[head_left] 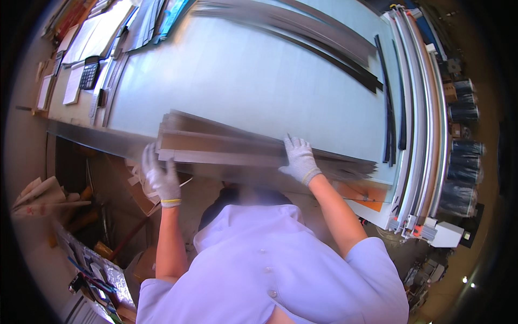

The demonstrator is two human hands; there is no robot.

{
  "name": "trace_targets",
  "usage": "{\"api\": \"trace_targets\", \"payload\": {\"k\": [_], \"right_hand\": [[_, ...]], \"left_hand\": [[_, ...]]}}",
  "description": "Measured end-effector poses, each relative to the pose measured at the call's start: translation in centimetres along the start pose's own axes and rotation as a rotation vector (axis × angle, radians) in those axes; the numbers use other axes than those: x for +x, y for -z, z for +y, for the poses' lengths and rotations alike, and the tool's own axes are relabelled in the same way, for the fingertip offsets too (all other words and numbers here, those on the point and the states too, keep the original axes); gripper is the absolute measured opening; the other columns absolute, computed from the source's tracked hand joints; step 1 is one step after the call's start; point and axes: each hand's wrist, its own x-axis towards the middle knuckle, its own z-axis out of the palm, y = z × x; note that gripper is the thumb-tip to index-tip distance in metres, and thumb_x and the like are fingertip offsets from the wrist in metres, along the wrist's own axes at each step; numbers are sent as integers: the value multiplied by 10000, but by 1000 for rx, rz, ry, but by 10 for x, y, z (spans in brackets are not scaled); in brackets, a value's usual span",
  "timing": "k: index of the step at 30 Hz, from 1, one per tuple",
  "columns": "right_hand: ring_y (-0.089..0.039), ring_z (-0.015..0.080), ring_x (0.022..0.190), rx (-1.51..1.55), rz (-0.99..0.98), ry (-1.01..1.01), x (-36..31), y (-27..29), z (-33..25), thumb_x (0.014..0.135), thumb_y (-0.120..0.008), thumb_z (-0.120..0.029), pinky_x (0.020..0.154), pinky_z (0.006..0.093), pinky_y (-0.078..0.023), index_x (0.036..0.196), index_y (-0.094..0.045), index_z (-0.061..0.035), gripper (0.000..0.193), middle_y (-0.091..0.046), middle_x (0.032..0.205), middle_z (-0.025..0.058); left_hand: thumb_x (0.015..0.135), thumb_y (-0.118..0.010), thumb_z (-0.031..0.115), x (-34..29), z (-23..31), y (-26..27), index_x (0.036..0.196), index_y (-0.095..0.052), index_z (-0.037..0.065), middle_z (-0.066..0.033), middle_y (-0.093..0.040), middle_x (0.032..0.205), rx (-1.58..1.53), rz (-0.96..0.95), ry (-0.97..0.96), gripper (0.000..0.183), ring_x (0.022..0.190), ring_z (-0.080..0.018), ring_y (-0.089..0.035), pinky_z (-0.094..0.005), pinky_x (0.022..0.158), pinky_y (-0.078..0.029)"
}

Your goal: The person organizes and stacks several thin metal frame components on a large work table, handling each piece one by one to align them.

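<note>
A fanned stack of long, flat grey-brown strips (221,144) lies along the near edge of a pale glass-like tabletop (205,70). By the stack's left end is my left hand (163,179), in a white glove with a yellow cuff. Its fingers are spread and slightly blurred; whether they touch the strips I cannot tell. My right hand (300,162), gloved the same way, rests on the strips right of their middle. Its fingers are stretched out flat over them, with the thumb apart toward the near side. The strips' right ends are ragged and uneven.
More long dark strips (324,40) lie across the far side of the table. Thin black strips (386,102) and long rails (415,119) run along the right edge. Papers and a calculator (89,74) sit at left. Below the near edge are brown paper scraps (46,194).
</note>
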Motion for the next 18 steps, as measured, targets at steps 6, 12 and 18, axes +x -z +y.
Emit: {"api": "trace_targets", "payload": {"k": [6, 12, 18], "right_hand": [[-508, 341, 1194, -67, 42, 26, -1, 9, -15, 681, -823, -393, 1002, 432, -419, 1427, -369, 49, 979, -536, 1302, 205], [-538, 302, 1143, -129, 97, -15, -22, 11, -19, 730, -790, -402, 949, 412, -449, 1438, -362, 53, 944, -550, 1256, 179], [-561, 246, 1043, -181, 268, -53, -40, -4, -25, 835, -635, -272, 878, 379, -439, 1459, -374, 24, 738, -564, 1208, 130]], "left_hand": [[713, -812, 234, 29, 94, -82, 1394, -503, 130, -124, -459, 1462, 156, -689, -569, 756, 1395, -374, -349, -484, 1145, -301], [721, -837, 297, 31, 126, -147, 1130, -628, 101, -130, -633, 1158, 458, -1077, -728, 500, 1100, -331, -612, -447, 905, -497], [690, -835, 391, 56, 142, -170, 968, -739, 117, -144, -728, 967, 534, -1410, -744, 402, 938, -324, -693, -424, 851, -541]]}}
